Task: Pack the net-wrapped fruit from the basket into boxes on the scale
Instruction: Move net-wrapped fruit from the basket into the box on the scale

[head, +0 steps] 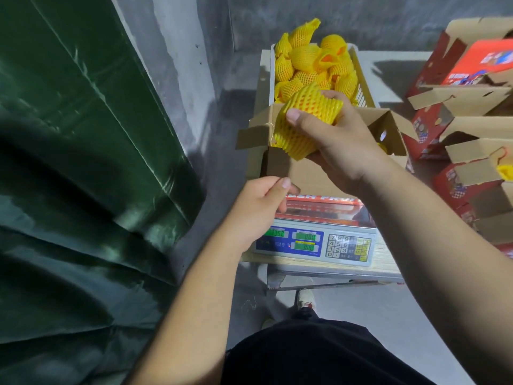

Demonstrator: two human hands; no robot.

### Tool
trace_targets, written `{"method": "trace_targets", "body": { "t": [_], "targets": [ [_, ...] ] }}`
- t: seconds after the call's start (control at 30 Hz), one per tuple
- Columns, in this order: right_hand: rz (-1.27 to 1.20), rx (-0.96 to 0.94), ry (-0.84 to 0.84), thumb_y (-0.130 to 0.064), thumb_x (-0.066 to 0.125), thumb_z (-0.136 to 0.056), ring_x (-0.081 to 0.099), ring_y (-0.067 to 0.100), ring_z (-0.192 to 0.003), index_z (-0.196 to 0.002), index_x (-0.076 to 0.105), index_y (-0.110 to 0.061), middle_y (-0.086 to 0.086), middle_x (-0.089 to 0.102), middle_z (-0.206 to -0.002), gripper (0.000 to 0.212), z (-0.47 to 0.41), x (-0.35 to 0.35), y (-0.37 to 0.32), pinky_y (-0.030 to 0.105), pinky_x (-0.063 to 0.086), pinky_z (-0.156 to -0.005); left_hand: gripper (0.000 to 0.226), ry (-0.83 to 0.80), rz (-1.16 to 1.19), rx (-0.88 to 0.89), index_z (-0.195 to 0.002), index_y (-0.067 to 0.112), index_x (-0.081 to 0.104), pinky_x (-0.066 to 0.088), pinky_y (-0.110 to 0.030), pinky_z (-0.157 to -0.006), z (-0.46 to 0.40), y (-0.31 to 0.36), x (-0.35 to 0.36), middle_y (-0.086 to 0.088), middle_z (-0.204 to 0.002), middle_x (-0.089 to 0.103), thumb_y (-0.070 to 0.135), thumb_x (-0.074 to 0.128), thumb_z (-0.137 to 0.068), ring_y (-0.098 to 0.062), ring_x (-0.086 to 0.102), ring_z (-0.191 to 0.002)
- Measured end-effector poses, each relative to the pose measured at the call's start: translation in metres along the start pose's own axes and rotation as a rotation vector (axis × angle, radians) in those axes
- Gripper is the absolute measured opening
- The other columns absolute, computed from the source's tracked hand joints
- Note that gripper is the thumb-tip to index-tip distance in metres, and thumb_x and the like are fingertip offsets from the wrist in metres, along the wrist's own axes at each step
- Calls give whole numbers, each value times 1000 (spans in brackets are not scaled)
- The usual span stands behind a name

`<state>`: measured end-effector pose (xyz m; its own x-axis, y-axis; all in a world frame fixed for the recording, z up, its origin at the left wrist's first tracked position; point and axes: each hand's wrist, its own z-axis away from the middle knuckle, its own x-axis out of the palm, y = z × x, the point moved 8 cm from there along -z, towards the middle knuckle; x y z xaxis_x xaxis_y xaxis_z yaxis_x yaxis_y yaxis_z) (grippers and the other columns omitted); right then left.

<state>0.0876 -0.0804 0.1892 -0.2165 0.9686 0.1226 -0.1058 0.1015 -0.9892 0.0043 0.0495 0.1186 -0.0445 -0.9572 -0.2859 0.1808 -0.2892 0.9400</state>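
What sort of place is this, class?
Probably a fruit packing room or storeroom: a white basket of yellow foam-netted fruit, a digital weighing scale under an open cardboard box, and stacked red printed cartons.

Your right hand [337, 143] grips one yellow net-wrapped fruit [302, 120] at the centre of the frame, above the open cardboard box [313, 173]. That box sits on the scale [316, 244], flaps spread, its red printed front facing you. Above it, the white basket [361, 84] holds a heap of more yellow net-wrapped fruits [305, 59].
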Motion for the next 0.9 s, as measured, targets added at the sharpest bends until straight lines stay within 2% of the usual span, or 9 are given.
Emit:
{"method": "trace_targets", "body": {
  "t": [0.1,0.13,0.2,0.3,0.4,0.57,0.67,0.8,0.9],
  "targets": [
    [182,-104,90,-37,87,-79,65,24,-117,-130,45,-28,7,62,-130,66,-17,-9,-11,45,60,-92,26,97,40,-24,-105,30,74,41,-7,-51,-7,-8,-18,20,-69,65,35,48,-110,10,59,-60],
    [289,-170,127,-37,87,-80,63,23,-116,-131,45,-27,5,60,-130,68,-24,-11,-16,42,60,-91,24,128,59,-29,-109,32,73,42,-7,-51,-8,-10,-24,21,-72,67,33,49,-110,10,59,-61],
    [510,-261,148,-39,88,-81,53,22,-127,-143,39,-22,2,50,-140,81,-42,-12,-24,42,54,-101,21,177,104,-42,-114,32,72,43,-8,-53,-12,-12,-32,21,-77,69,29,51,-109,8,58,-61],
    [790,-107,39,-53,87,-76,38,34,-144,-160,17,-27,10,33,-159,112,-72,-14,-11,51,40,-116,20,203,145,-63,-112,34,71,45,-12,-55,-14,-11,-36,19,-80,71,25,53,-108,4,57,-60],
    [1187,72,-39,-60,78,-83,45,42,-137,-161,21,-28,17,35,-158,101,-82,-23,11,49,45,-105,20,191,126,-61,-111,39,70,48,-14,-62,-15,-9,-38,19,-91,72,28,53,-108,1,61,-71],
    [1193,12,-96,-40,72,-95,49,38,-138,-159,32,-19,16,42,-157,78,-69,-27,20,46,44,-111,21,183,126,-59,-120,38,69,48,-8,-58,-14,-5,-42,13,-106,72,30,53,-108,-7,66,-87],
    [1191,-103,-178,-35,71,-97,51,29,-138,-154,42,-15,12,51,-152,68,-54,-11,8,39,44,-111,20,179,100,-39,-120,38,68,48,-7,-61,-14,3,-43,15,-113,70,29,54,-108,-8,66,-97],
    [1213,-242,-367,-46,68,-96,60,21,-125,-147,51,-21,4,61,-140,60,-25,26,-8,38,51,-102,17,189,-39,72,-111,45,64,52,-24,-85,-14,23,-47,24,-112,70,31,56,-105,-5,67,-106],
    [1187,-217,-518,-42,68,-96,64,20,-117,-144,54,-19,2,65,-132,55,-7,40,-9,38,53,-101,24,201,-140,119,-112,45,64,52,-27,-86,-13,35,-49,29,-103,68,26,55,-102,1,66,-102]
  ]
}}
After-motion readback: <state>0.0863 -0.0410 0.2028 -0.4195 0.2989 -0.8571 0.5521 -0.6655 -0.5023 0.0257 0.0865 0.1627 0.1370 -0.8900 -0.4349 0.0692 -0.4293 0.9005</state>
